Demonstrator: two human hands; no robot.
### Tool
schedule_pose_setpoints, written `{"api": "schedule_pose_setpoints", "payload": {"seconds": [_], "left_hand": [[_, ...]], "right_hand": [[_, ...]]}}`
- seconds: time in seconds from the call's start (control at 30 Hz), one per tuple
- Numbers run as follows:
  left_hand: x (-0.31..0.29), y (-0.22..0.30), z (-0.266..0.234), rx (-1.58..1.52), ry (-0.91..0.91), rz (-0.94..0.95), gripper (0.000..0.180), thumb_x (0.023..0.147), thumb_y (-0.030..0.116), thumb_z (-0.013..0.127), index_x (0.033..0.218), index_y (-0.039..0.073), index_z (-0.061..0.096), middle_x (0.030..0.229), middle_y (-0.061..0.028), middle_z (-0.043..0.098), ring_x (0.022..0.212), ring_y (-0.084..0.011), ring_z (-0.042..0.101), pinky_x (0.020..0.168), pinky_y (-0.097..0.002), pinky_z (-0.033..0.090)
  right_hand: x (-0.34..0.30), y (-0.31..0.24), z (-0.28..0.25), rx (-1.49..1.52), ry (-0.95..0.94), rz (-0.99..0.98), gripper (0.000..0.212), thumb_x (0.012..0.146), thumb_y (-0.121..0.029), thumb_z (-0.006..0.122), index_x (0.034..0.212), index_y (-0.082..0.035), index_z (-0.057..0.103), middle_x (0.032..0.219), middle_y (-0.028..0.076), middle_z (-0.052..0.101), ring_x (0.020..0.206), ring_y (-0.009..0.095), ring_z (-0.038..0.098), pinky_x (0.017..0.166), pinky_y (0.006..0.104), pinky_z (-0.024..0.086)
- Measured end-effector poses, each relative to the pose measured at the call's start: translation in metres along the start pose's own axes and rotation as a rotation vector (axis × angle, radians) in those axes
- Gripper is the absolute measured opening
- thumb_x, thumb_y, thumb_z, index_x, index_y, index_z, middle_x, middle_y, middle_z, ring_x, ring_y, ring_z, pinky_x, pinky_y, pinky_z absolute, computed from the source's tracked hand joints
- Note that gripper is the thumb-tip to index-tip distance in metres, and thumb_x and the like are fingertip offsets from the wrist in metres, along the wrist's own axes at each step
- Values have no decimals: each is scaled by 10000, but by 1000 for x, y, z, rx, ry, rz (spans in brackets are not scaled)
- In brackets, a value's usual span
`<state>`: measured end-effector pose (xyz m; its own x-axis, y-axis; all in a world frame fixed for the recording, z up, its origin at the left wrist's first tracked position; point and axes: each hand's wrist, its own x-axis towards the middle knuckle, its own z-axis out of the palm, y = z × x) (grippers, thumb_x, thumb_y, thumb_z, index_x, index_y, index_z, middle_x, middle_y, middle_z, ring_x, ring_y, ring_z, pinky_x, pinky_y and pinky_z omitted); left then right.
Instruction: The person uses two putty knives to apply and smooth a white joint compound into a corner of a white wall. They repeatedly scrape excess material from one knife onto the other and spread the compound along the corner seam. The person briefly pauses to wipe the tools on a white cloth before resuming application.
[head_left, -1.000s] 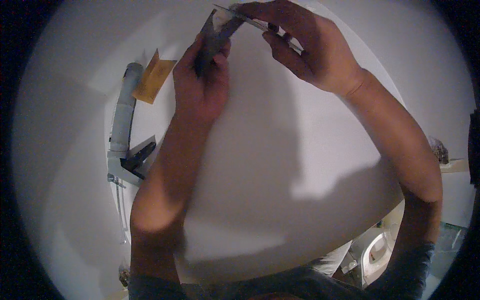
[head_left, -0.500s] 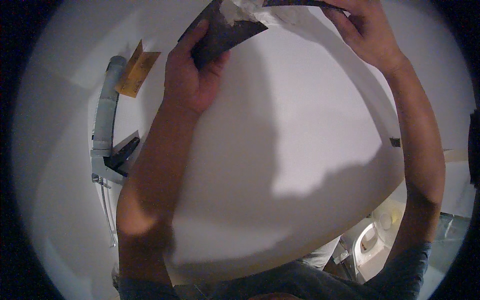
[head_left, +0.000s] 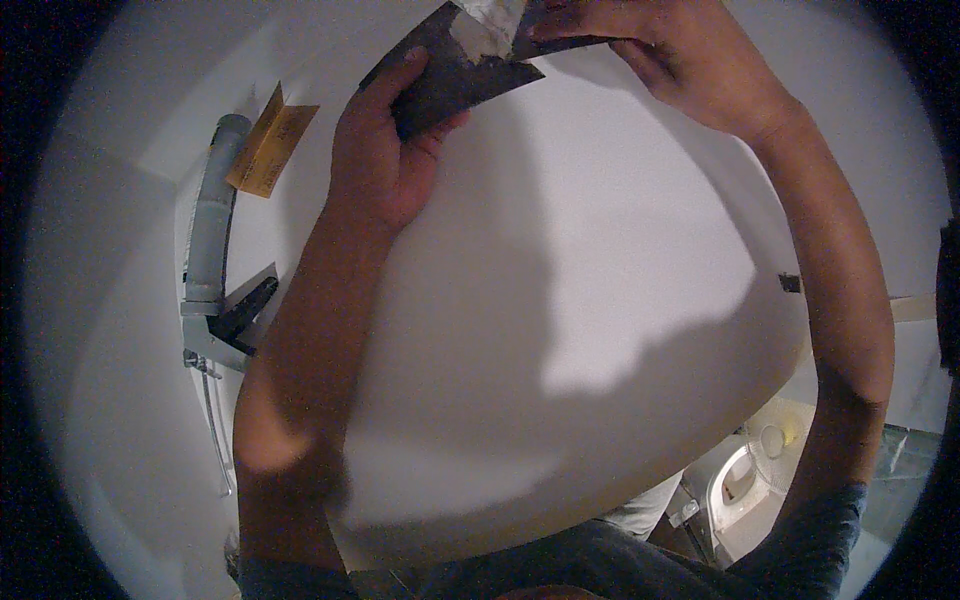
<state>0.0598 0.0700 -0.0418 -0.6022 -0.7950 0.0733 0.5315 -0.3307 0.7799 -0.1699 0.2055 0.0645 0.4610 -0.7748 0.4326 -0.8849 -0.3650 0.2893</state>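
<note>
My left hand (head_left: 375, 165) grips a dark, flat putty spreader (head_left: 430, 98), thumb on its upper face and fingers underneath. Off-white paste (head_left: 478, 38) lies on the spreader's far part. In my right hand (head_left: 690, 75) is a second dark, thin blade, a scraper (head_left: 572, 46), its edge close to the paste and the first spreader. Whether the two touch is unclear, as the frame's top edge cuts off their far parts. Both hands are above the far end of a broad white panel (head_left: 640, 240) with a curved near edge.
Left of my left forearm lies a caulking gun (head_left: 208, 245) with a grey tube and black trigger. By its tip sits a folded yellow-brown card (head_left: 272, 145). A small dark piece (head_left: 790, 283) is at the panel's right edge. Beyond the near edge, lower down, is a toilet (head_left: 725, 495).
My right hand has moved left and slightly nearer, bringing its scraper toward the paste. My left hand and its spreader have shifted only a little nearer. The caulking gun stays put.
</note>
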Motion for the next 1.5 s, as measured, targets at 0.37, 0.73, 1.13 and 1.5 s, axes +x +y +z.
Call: {"api": "schedule_pose_setpoints", "payload": {"seconds": [0.37,0.73,1.13,1.5], "left_hand": [[1,2,4,-14,209,54,259,978,134,682,1206,16,653,1080,-77,728,965,-201,719,788,-322,612],[-6,13,13,101,222,125,258,991,119,649,1231,25,636,1087,-69,727,918,-146,706,728,-249,583],[-6,11,8,100,120,98,250,991,161,677,1208,37,660,1124,-68,745,989,-170,737,792,-293,622],[-3,6,13,84,154,85,294,985,149,680,1239,9,637,1190,-103,729,1074,-214,722,929,-336,604]], "right_hand": [[11,108,55,1553,366,859,307,937,-79,571,1182,86,653,1145,172,707,1070,246,667,976,409,537],[81,226,195,386,348,697,199,988,-155,574,1080,-18,684,998,115,703,884,268,677,840,375,568],[93,252,218,-134,757,433,383,762,-245,770,1097,-73,706,1045,208,717,993,390,681,900,481,535],[117,253,216,-143,688,556,377,750,-291,747,1069,-91,727,1044,191,719,1023,400,675,909,469,528]]}}
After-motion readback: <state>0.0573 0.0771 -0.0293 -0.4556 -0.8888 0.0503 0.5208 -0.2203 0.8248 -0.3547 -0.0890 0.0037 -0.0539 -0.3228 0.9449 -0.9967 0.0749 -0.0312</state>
